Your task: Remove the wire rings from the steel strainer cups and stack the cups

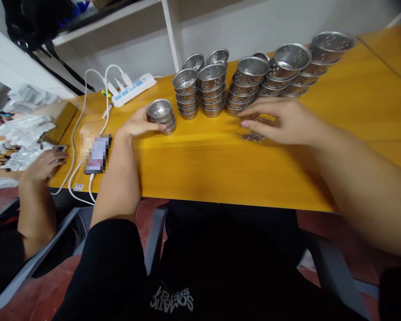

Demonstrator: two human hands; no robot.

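My left hand is closed round a short stack of perforated metal cups, thumb in front and fingers at the far side. The stack stands upright on the left of the other cups. Over a small heap of thin shiny metal pieces hovers my right hand, slightly blurred. Its fingers are curved, with a gap between thumb and forefinger, and nothing shows in them. What kind the thin pieces are I cannot make out. Just behind that hand rises a stack of perforated cups.
More cup stacks line the back of the yellow table. A white power strip with cables and a phone lie leftward. At far left, another person's hand rests beside clear plastic bags and a box.
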